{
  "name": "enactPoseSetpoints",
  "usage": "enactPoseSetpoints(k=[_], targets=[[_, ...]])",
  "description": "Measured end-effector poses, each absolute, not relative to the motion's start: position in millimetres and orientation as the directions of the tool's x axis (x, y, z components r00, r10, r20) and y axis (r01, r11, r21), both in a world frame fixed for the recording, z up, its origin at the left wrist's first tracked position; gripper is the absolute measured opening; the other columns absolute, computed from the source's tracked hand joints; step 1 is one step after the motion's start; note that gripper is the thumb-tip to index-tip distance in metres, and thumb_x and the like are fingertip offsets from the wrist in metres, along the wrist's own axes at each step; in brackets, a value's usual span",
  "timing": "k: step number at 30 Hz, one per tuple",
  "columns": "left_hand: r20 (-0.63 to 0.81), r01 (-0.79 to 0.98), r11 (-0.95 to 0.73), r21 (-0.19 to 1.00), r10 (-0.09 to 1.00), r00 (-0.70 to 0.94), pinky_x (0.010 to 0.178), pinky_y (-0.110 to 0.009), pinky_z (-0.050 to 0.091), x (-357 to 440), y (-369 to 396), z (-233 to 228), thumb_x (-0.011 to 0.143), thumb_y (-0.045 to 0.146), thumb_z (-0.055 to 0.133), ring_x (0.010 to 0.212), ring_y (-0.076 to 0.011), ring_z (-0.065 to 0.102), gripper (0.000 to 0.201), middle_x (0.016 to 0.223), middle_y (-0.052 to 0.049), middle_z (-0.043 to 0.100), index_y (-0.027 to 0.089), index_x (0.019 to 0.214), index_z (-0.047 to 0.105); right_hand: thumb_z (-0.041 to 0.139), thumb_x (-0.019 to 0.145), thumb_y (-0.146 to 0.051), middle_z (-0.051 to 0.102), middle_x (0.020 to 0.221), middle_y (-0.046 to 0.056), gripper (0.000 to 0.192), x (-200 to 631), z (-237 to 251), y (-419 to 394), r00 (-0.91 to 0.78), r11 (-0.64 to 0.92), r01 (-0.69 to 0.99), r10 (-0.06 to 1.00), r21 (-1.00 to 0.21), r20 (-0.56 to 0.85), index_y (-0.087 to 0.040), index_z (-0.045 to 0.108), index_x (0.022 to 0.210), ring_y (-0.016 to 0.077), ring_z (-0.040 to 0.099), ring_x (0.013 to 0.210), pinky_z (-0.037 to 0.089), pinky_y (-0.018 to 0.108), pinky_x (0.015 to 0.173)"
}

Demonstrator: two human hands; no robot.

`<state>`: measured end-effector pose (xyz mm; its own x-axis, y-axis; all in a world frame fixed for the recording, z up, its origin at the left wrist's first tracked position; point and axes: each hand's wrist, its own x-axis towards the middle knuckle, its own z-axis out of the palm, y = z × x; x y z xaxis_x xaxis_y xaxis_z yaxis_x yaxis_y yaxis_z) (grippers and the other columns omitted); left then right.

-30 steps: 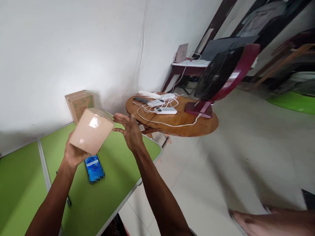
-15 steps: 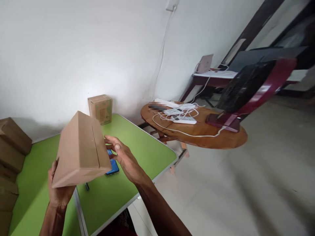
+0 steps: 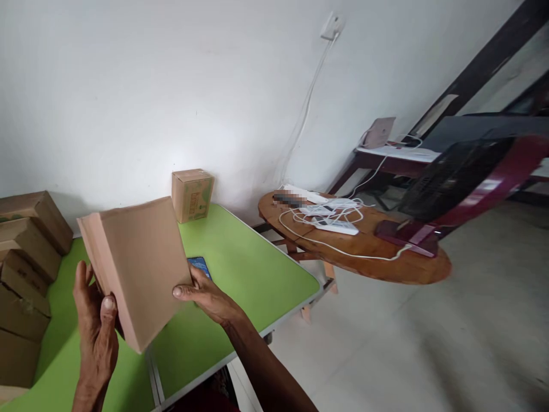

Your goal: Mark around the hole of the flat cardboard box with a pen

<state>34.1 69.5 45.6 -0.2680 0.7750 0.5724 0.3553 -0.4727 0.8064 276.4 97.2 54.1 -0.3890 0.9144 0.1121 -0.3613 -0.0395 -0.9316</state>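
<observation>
A plain brown cardboard box (image 3: 146,266) is held tilted above the green table (image 3: 253,269). My right hand (image 3: 210,294) grips its right edge, thumb on the broad face and fingers mostly hidden behind. At the narrow left side is my left hand (image 3: 96,329), its thumb by the lower edge and some fingers partly hidden behind the box; the hold there looks loose. A phone (image 3: 199,265) with a lit blue screen lies on the table, partly covered by my right hand.
A printed carton (image 3: 193,196) stands against the wall. Several cardboard boxes (image 3: 30,240) are stacked at the left. On the wooden side table (image 3: 364,266) rest white power strips (image 3: 334,225) with tangled cables, and a dark red fan (image 3: 467,189).
The box has turned so a broad face points toward me. My right hand has closed on its right edge, while my left hand's fingers have loosened. The view has shifted slightly left.
</observation>
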Motion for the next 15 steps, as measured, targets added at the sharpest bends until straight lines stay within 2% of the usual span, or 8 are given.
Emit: enactPoseSetpoints(k=[4, 8, 10, 12, 15], targets=[[0.487, 0.276, -0.414, 0.868, 0.820, -0.301, 0.119, -0.051, 0.058, 32.1, 64.7, 49.7, 0.098, 0.072, 0.077, 0.151, -0.0403, 0.062, 0.087, 0.168, -0.017, 0.063, 0.027, 0.170, 0.056, 0.096, 0.087, -0.052, 0.075, 0.157, 0.006, 0.069, 280.5, 46.3, 103.1, -0.369, 0.041, -0.340, 0.913, -0.939, 0.174, -0.035, 0.070, 0.148, 0.0319, 0.066, 0.152, 0.049, 0.050, 0.130], [0.393, 0.250, -0.324, 0.912, 0.865, -0.311, 0.098, -0.045, 0.065, 32.1, 62.9, 46.4, 0.087, 0.073, 0.087, 0.124, -0.0347, 0.073, 0.081, 0.136, -0.013, 0.075, 0.025, 0.148, 0.065, 0.089, 0.092, -0.047, 0.073, 0.157, 0.009, 0.062, 277.1, 34.7, 113.7, -0.257, 0.175, -0.283, 0.933, -0.943, 0.250, -0.034, 0.069, 0.149, 0.0319, 0.068, 0.147, 0.055, 0.049, 0.121], [0.421, 0.291, -0.345, 0.892, 0.868, -0.262, 0.099, -0.045, 0.064, 31.6, 62.5, 43.6, 0.081, 0.066, 0.095, 0.123, -0.0332, 0.073, 0.076, 0.131, -0.012, 0.075, 0.025, 0.138, 0.066, 0.085, 0.094, -0.045, 0.074, 0.154, 0.009, 0.057, 273.1, 28.8, 118.8, -0.167, 0.227, -0.277, 0.946, -0.934, 0.279, -0.034, 0.070, 0.148, 0.0315, 0.069, 0.143, 0.058, 0.048, 0.117], [0.467, 0.321, -0.396, 0.860, 0.865, -0.185, 0.105, -0.047, 0.064, 31.2, 61.6, 41.8, 0.079, 0.058, 0.098, 0.128, -0.0329, 0.072, 0.071, 0.135, -0.013, 0.075, 0.026, 0.133, 0.065, 0.081, 0.098, -0.046, 0.075, 0.151, 0.008, 0.050, 270.0, 25.7, 122.0, -0.077, 0.288, -0.284, 0.944, -0.914, 0.321, -0.035, 0.072, 0.145, 0.0315, 0.069, 0.141, 0.058, 0.049, 0.117], [0.447, 0.308, -0.421, 0.853, 0.894, -0.017, 0.111, -0.052, 0.065, 30.8, 59.1, 37.5, 0.084, 0.052, 0.095, 0.131, -0.0338, 0.074, 0.068, 0.137, -0.014, 0.075, 0.027, 0.140, 0.064, 0.072, 0.103, -0.049, 0.079, 0.142, 0.007, 0.042, 269.9, 26.8, 122.7, -0.018, 0.359, -0.236, 0.927, -0.903, 0.374, -0.034, 0.075, 0.143, 0.0327, 0.070, 0.138, 0.060, 0.049, 0.114]])
